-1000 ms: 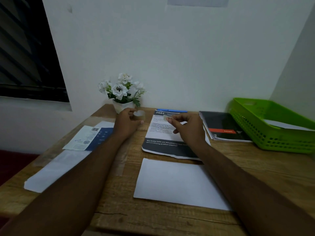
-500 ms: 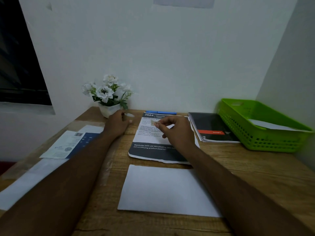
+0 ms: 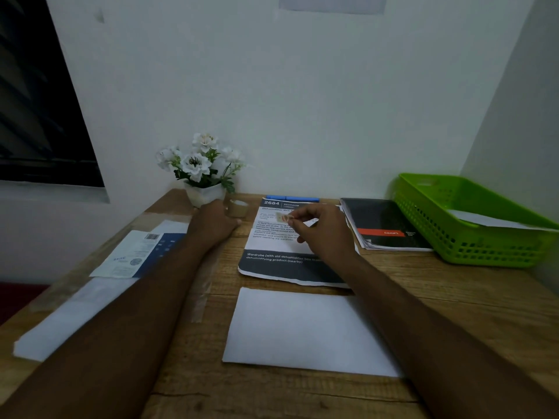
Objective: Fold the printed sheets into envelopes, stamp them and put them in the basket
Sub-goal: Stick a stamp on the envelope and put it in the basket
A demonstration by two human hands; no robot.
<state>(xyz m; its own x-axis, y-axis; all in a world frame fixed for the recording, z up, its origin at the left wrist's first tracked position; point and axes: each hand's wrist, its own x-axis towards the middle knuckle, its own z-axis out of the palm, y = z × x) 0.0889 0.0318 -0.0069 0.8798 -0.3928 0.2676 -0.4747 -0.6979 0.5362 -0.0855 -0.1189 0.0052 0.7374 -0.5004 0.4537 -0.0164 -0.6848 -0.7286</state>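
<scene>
Printed leaflet in blue and white lies at the middle left of the wooden desk, partly under my left forearm. My left hand rests knuckles-up below the flower pot, just beside a tape roll. Its fingers are hidden, so I cannot tell whether they grip the roll. At centre, my right hand pinches a small sticker between thumb and forefinger above the dark-banded sheet. A blank folded sheet lies below. At the right sits the green basket, with white paper inside.
</scene>
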